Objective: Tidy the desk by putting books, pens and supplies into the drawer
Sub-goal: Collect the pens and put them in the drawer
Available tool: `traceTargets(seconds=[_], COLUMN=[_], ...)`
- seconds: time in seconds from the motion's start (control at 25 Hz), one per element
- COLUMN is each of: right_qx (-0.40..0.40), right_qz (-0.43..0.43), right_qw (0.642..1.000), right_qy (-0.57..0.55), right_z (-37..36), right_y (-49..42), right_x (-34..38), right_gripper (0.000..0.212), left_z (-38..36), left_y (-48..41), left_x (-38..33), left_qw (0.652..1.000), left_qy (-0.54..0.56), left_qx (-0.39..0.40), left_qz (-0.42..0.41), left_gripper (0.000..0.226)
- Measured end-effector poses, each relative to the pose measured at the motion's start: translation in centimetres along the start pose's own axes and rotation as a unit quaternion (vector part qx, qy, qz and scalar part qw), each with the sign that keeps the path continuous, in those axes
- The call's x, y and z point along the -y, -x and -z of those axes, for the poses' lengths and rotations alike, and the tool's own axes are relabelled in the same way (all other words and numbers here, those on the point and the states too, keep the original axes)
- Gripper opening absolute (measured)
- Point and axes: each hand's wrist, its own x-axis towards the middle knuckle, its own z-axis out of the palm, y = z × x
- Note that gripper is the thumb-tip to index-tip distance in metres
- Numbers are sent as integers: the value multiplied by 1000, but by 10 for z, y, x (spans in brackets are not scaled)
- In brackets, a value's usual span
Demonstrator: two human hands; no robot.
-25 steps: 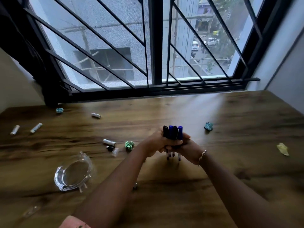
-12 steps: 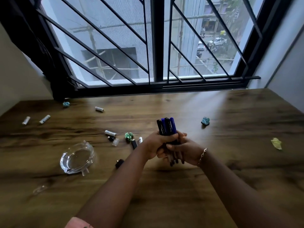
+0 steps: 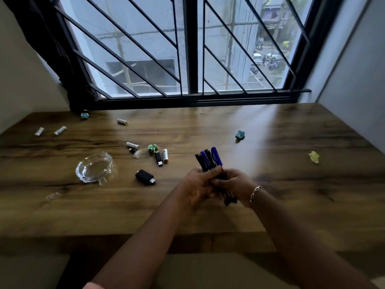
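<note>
The left hand and the right hand meet over the middle of the desk, both curled around a bundle of pens. The pens stand nearly upright, tilted a little to the left, with their black and blue caps sticking up above the fingers and their dark lower ends showing below the right hand. A thin bracelet sits on the right wrist.

Left of the hands, a black USB stick lies on the desk, and a glass ashtray sits further left. Behind them are a second, slimmer USB stick, a white tube just beside it, and a green paper ball. More small white tubes are scattered toward the far left edge. A teal paper ball lies beyond the hands and a yellow scrap lies well off to the right. A barred window runs along the back of the desk.
</note>
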Motion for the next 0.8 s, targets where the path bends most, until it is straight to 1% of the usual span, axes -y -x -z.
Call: traceTargets(seconds=[0.04,0.08,0.12,0.16,0.2,0.24,0.28,0.32,0.4,0.48,0.52,0.6,0.68,0.72,0.76,0.8], right_qx=[-44,-91,-139,-184,-220,-243,-251,-256,-249,-236,-229,-215,-205,-191,-170,-162], right_qz=[8,12,15,21,30,38,38,35,32,33,38,68,122,129,118,129], right_qw=[997,986,968,940,899,846,792,747,682,625,610,610,608,615,640,648], right_qy=[69,139,209,286,377,474,555,613,687,744,757,760,757,754,740,733], right_z=[9,21,33,47,59,71,79,85,96,104,109,119,125,128,129,136], right_y=[8,14,18,19,19,20,22,24,25,23,20,13,7,3,2,-1], right_x=[0,-2,-4,-5,-6,-5,-3,-1,1,-3,-5,-11,-15,-19,-21,-26], right_gripper=[13,12,12,13,16,18,19,20,23,24,24,22,11,12,8,12], left_z=[-7,-13,-18,-24,-30,-38,-47,-55,-69,-75,-76,-82,-88,-91,-93,-95], left_y=[1,1,1,3,4,6,9,9,9,2,-2,-14,-27,-34,-40,-46], left_x=[8,16,23,28,32,36,38,40,47,53,54,53,47,44,43,43], left_qw=[999,997,989,975,956,937,921,909,885,848,824,768,717,696,676,658], left_qy=[-14,-50,-107,-169,-231,-281,-321,-349,-409,-483,-522,-597,-658,-684,-707,-728], left_qx=[-29,-57,-85,-110,-126,-130,-127,-115,-92,-89,-91,-100,-97,-90,-77,-61], left_qz=[-11,-29,-57,-94,-131,-161,-183,-196,-202,-198,-199,-212,-208,-201,-191,-182], left_gripper=[35,43,50,53,56,59,62,66,76,84,87,91,97,100,102,104])
